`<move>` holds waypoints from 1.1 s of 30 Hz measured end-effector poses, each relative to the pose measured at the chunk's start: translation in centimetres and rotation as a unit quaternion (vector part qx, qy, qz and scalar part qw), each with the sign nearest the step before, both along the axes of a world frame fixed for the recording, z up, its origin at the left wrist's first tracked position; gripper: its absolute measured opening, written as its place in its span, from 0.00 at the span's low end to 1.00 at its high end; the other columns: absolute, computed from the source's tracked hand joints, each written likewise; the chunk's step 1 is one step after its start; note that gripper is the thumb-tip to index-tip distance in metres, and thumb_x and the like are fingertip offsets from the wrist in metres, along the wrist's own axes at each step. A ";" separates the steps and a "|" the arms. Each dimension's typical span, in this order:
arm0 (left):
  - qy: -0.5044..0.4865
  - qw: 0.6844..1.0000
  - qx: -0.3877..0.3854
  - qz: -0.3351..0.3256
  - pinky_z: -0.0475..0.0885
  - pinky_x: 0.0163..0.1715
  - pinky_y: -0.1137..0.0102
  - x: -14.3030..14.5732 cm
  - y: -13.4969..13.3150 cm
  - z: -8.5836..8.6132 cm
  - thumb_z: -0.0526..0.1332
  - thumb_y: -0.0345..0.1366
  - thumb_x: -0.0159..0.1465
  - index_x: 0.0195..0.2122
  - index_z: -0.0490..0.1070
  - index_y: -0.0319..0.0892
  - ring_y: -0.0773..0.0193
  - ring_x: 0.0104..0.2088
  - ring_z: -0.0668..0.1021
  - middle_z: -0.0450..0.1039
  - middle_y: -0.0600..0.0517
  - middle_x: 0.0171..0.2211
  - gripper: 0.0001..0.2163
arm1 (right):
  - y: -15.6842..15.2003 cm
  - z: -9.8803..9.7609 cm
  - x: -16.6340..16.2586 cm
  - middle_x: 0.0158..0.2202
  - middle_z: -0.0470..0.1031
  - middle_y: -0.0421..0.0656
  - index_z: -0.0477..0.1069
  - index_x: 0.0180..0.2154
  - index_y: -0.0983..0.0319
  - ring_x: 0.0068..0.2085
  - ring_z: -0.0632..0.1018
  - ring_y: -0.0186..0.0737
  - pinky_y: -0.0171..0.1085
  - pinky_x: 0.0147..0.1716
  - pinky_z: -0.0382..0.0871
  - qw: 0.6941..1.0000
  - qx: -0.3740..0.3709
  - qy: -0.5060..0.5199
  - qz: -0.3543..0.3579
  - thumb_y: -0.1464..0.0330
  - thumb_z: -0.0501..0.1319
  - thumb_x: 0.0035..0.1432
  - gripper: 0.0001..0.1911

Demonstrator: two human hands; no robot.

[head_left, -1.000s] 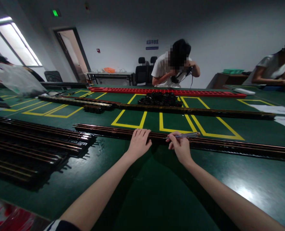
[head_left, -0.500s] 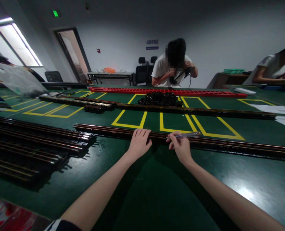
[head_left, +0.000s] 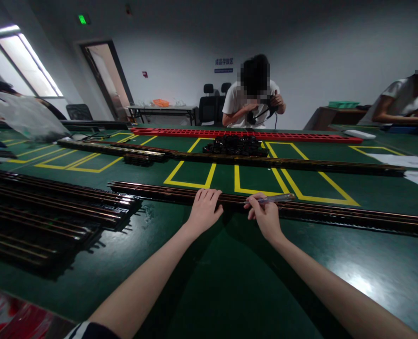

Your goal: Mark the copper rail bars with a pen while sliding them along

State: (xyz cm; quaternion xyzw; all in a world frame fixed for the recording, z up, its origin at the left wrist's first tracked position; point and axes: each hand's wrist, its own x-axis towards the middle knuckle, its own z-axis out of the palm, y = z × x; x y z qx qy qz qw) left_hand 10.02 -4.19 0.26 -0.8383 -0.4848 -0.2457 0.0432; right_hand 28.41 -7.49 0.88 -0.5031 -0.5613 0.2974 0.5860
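Squarely before me, a long, dark bundle of strips with copper-coloured edges [head_left: 339,217] lies across the green surface [head_left: 223,287], running from left of centre out past the right edge of view. My left hand [head_left: 203,214] rests palm down on it, fingers slightly spread over the top and thumb set apart; whether they grip it or only press, I cannot tell. My right hand [head_left: 265,217], just to the right, has its fingers pinched around a slim, clear, pen-like tool [head_left: 279,198]. The tool's narrow end points left, close over the bundle; I cannot make out whether it touches. Its brownish end points right.

To my left, more dark strips [head_left: 49,214] lie side by side in a broad group. Beyond my hands, yellow tape lines [head_left: 185,185] mark boxes on the green. Another long dark strip [head_left: 300,164] crosses them, with a heap of small black pieces [head_left: 235,146] just behind it and a red slotted bar [head_left: 251,135] farther back. A pale plastic bag [head_left: 35,117] sits at far left, and white papers [head_left: 406,161] lie at right. Across from me, a person in a white shirt [head_left: 232,101] holds a dark object with a cord; another person [head_left: 399,101] sits at far right.
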 end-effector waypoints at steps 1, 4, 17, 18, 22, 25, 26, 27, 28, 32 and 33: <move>0.000 1.000 -0.002 0.000 0.58 0.59 0.57 0.0 0.0 0.0 0.52 0.36 0.64 0.53 0.64 0.40 0.57 0.53 0.69 0.70 0.47 0.50 0.16 | 0.0 0.0 0.0 0.23 0.73 0.42 0.68 0.29 0.63 0.17 0.70 0.31 0.31 0.15 0.64 1.000 -0.001 0.000 0.000 0.51 0.59 0.54 0.20; 0.000 1.000 -0.004 0.001 0.58 0.59 0.56 0.0 0.0 0.1 0.52 0.36 0.64 0.52 0.64 0.40 0.57 0.53 0.69 0.70 0.47 0.50 0.16 | 0.1 -0.1 0.0 0.23 0.73 0.41 0.68 0.28 0.63 0.16 0.70 0.30 0.31 0.15 0.63 1.000 -0.003 -0.001 -0.003 0.53 0.59 0.55 0.19; 0.000 1.000 -0.004 -0.001 0.58 0.59 0.56 0.0 0.0 0.0 0.51 0.36 0.64 0.53 0.64 0.39 0.57 0.53 0.69 0.70 0.47 0.50 0.16 | 0.0 0.0 0.0 0.24 0.73 0.42 0.68 0.29 0.63 0.17 0.70 0.31 0.31 0.15 0.63 1.000 -0.009 0.002 0.002 0.51 0.59 0.54 0.20; 0.000 1.000 -0.004 0.000 0.58 0.59 0.56 0.0 0.0 0.1 0.51 0.36 0.64 0.53 0.64 0.39 0.57 0.53 0.69 0.70 0.47 0.50 0.16 | 0.0 0.0 0.0 0.24 0.73 0.42 0.68 0.29 0.63 0.17 0.70 0.31 0.31 0.15 0.63 1.000 -0.010 0.002 0.002 0.51 0.59 0.54 0.20; -0.001 1.000 -0.004 -0.001 0.59 0.59 0.56 0.0 0.0 0.1 0.52 0.36 0.64 0.53 0.64 0.39 0.57 0.52 0.69 0.70 0.47 0.50 0.16 | 0.0 0.0 0.0 0.24 0.73 0.42 0.68 0.29 0.63 0.17 0.70 0.31 0.32 0.16 0.64 1.000 -0.012 0.000 0.001 0.50 0.59 0.53 0.21; -0.002 1.000 -0.006 -0.002 0.59 0.59 0.56 -0.1 0.0 0.1 0.52 0.36 0.64 0.53 0.64 0.40 0.57 0.53 0.69 0.70 0.47 0.50 0.16 | 0.0 0.1 0.0 0.24 0.73 0.42 0.68 0.29 0.63 0.17 0.70 0.31 0.32 0.16 0.64 1.000 -0.010 -0.001 0.003 0.49 0.59 0.53 0.22; -0.003 1.000 -0.007 -0.002 0.59 0.59 0.56 -0.1 0.0 0.1 0.52 0.36 0.64 0.53 0.64 0.40 0.57 0.53 0.69 0.70 0.47 0.50 0.16 | 0.0 0.1 0.0 0.24 0.73 0.42 0.68 0.29 0.63 0.17 0.70 0.31 0.32 0.16 0.64 1.000 -0.010 0.000 0.003 0.49 0.59 0.53 0.22; -0.002 1.000 -0.009 -0.002 0.59 0.59 0.56 0.0 0.0 0.1 0.52 0.36 0.64 0.53 0.64 0.40 0.57 0.53 0.69 0.70 0.47 0.50 0.16 | 0.0 0.1 0.0 0.24 0.73 0.42 0.68 0.29 0.63 0.17 0.70 0.31 0.32 0.16 0.64 1.000 -0.011 0.001 0.002 0.49 0.59 0.53 0.22; -0.003 1.000 -0.011 -0.002 0.58 0.59 0.56 0.0 0.0 0.1 0.52 0.36 0.64 0.53 0.64 0.39 0.57 0.53 0.69 0.70 0.47 0.50 0.16 | 0.0 0.2 0.0 0.24 0.73 0.42 0.68 0.29 0.63 0.17 0.70 0.31 0.32 0.15 0.64 1.000 -0.013 0.002 0.001 0.49 0.59 0.52 0.22; -0.002 1.000 -0.015 0.001 0.57 0.60 0.56 0.0 0.0 0.1 0.52 0.36 0.64 0.53 0.64 0.39 0.57 0.53 0.69 0.70 0.46 0.50 0.16 | 0.0 0.2 -0.1 0.23 0.73 0.42 0.68 0.29 0.63 0.17 0.70 0.31 0.31 0.15 0.64 1.000 -0.014 0.002 0.000 0.50 0.59 0.53 0.21; -0.001 1.000 -0.012 0.001 0.58 0.60 0.56 0.0 0.0 0.1 0.52 0.36 0.64 0.53 0.64 0.39 0.57 0.53 0.69 0.70 0.46 0.50 0.16 | 0.0 0.2 -0.1 0.23 0.73 0.42 0.68 0.29 0.63 0.17 0.70 0.30 0.31 0.15 0.64 1.000 -0.012 0.001 -0.002 0.51 0.59 0.53 0.21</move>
